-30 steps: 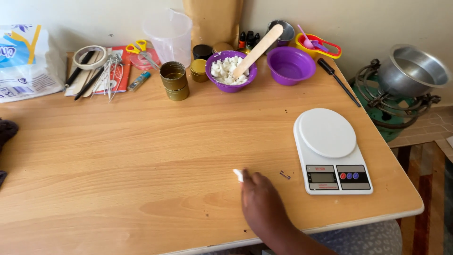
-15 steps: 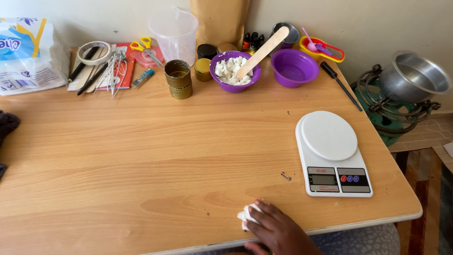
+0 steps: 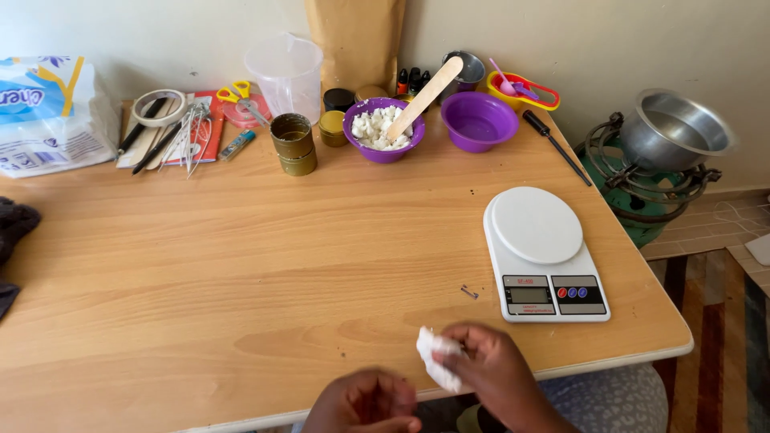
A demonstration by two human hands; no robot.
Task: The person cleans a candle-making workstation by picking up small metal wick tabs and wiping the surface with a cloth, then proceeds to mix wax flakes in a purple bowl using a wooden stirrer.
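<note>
My right hand (image 3: 493, 369) is at the near edge of the wooden table (image 3: 241, 281), closed around a small crumpled white tissue (image 3: 435, 358) that sticks out to its left. My left hand (image 3: 365, 401) is just below and left of it, fingers curled in, with nothing visible in it; it is partly cut off by the bottom of the view. A white digital kitchen scale (image 3: 541, 248) lies to the right, close to the right hand. A tiny dark metal bit (image 3: 469, 292) lies on the table beside the scale.
Along the far edge stand a purple bowl of white chunks with a wooden stick (image 3: 383, 128), an empty purple bowl (image 3: 480, 120), gold tins (image 3: 293, 144), a clear measuring jug (image 3: 285, 74), scissors, tape and tools (image 3: 172, 124). A metal pot on a gas burner (image 3: 670, 148) stands off the table's right.
My right hand has drawn back from the table's middle to the near edge and lifted the white tissue. My left hand has come into view beside it.
</note>
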